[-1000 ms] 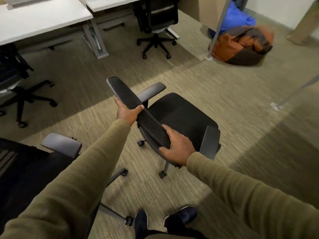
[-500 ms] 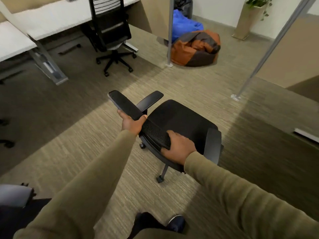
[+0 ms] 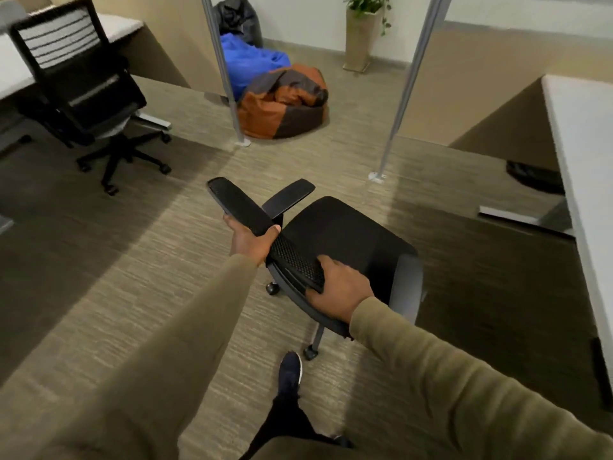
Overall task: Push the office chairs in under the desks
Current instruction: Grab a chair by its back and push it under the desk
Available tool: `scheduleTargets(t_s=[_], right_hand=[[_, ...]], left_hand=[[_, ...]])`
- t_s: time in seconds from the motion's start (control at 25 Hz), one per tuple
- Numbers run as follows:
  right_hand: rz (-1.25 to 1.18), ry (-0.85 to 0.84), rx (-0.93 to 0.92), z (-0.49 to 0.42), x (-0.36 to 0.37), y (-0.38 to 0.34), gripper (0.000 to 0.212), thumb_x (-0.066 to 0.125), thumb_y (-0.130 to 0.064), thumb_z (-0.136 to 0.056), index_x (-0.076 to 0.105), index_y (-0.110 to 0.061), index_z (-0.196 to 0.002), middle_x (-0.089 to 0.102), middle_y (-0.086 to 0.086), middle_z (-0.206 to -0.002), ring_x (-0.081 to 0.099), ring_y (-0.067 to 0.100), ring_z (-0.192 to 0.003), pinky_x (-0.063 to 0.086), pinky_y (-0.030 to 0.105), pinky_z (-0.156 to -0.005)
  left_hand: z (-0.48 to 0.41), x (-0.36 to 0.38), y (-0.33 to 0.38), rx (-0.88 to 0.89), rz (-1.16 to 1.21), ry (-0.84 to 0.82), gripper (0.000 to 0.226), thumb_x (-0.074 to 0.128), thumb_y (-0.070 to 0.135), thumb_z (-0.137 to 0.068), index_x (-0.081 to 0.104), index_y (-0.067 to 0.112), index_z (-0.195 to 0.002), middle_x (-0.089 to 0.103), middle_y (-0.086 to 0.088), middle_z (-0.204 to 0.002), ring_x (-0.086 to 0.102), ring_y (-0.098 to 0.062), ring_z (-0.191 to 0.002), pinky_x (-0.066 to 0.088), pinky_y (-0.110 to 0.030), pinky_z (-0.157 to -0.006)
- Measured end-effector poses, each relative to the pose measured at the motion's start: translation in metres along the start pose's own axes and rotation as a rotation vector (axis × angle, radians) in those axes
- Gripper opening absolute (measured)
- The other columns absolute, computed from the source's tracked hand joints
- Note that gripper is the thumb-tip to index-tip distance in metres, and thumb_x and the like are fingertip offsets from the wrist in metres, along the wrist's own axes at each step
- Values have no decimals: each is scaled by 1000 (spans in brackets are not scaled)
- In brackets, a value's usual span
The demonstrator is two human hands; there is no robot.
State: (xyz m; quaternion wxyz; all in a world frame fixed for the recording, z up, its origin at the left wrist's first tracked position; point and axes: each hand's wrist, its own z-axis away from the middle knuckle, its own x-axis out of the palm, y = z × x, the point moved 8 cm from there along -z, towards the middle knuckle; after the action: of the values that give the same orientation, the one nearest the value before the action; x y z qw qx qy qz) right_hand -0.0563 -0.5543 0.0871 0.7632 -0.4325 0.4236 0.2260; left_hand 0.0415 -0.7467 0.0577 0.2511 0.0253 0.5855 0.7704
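Nearest the camera, a dark shoe (image 3: 290, 370) is planted on the carpet (image 3: 132, 267) between two olive sleeves (image 3: 185, 343). Just beyond, the left hand (image 3: 250, 242) clasps the top edge of the backrest (image 3: 242, 207) with the thumb hooked over it. The right hand (image 3: 341, 290) wraps the same edge nearer in, fingers curled round the mesh, so both hands are grasping it. The chair (image 3: 345, 237) they steer stands in the open aisle, seat pointing away to the right and well apart from either desk, so it is judged mid-travel and not yet parked. The right desk (image 3: 583, 144), a pale top along the right side, looks the likelier goal, and the chair has yet to be rolled over and slid beneath it. At far left a second chair (image 3: 83, 88) stands close against the left desk (image 3: 13, 74) and seems already pushed in, though whether its seat is fully under cannot be told. The floor is striped beige-and-brown carpet with darker shaded bands, low-pile by the look, and should let the castors roll. Farther off, slanted metal poles (image 3: 403, 94) rise from the floor, beanbags (image 3: 282, 101) lie heaped by a tan partition, and a potted plant (image 3: 363, 31) stands at the far wall
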Motion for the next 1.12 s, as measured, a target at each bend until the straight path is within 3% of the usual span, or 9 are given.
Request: scheduleTargets(t_s=[0.36, 0.76, 0.88, 0.96, 1.12], right_hand=[[-103, 146, 272, -65, -45, 45, 73, 59, -56, -83, 36, -22, -143, 57, 4, -132, 58, 29, -116, 50, 43, -96], [-157, 303, 481, -94, -119, 127, 61, 60, -55, -85, 46, -23, -134, 63, 3, -119, 62, 27, -106, 50, 36, -84], [-179, 320, 503, -102, -136, 159, 53, 61, -54, -82, 52, -26, -126, 66, -1, -109, 64, 24, -98, 52, 34, -79], [-183, 328, 517, -108, -149, 183, 50, 63, -52, -79, 53, -26, -121, 67, -2, -106, 65, 24, -95, 54, 36, -80], [-196, 356, 533, -120, -175, 231, 45, 64, -49, -78, 54, -25, -115, 66, -2, -96, 64, 22, -86, 53, 33, -74]], left_hand=[[-89, 109, 76, 68, -212, -305, 119, 77, 31, -86, -18, 15, -156, 39, -11, -155, 44, -27, -138, 35, -32, -110], [-126, 259, 133, 142, -355, -499, 119, 75, 38, -87, -20, 17, -156, 39, -14, -155, 43, -32, -139, 34, -38, -113], [-127, 300, 149, 241, -355, -541, 115, 72, 34, -90, -23, 30, -155, 37, -10, -157, 45, -30, -138, 35, -36, -112], [-131, 333, 159, 307, -380, -586, 102, 70, 35, -91, -8, 40, -157, 34, -8, -159, 45, -29, -138, 37, -37, -111], [-139, 398, 171, 364, -359, -587, 58, 67, 34, -92, 45, 38, -146, 46, -8, -150, 48, -28, -133, 39, -32, -105]])
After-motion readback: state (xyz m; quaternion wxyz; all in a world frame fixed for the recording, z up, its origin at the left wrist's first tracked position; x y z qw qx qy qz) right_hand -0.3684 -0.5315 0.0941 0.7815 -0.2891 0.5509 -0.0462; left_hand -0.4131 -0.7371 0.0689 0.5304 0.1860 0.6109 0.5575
